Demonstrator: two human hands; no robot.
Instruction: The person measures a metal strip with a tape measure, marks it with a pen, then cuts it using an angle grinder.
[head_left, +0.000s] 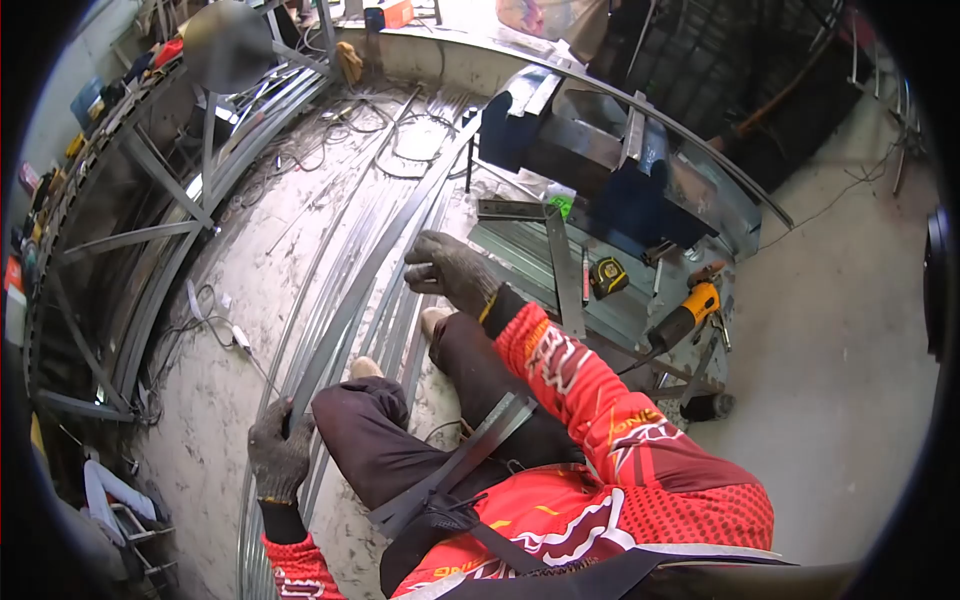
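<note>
— On the floor, left hand (280, 458) has its grip clamped on a long metal strip (345, 300); right hand (450, 270), fingers curled but empty, hovers further along.
— Best press both hands down evenly, I'd say.

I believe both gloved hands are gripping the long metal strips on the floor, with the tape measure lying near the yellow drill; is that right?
Not quite: only the left hand grips the long metal strips on the floor. The right hand hovers above them, fingers curled, holding nothing. The rest stands: the tape measure lies near the yellow drill. The head view shows this.
</note>
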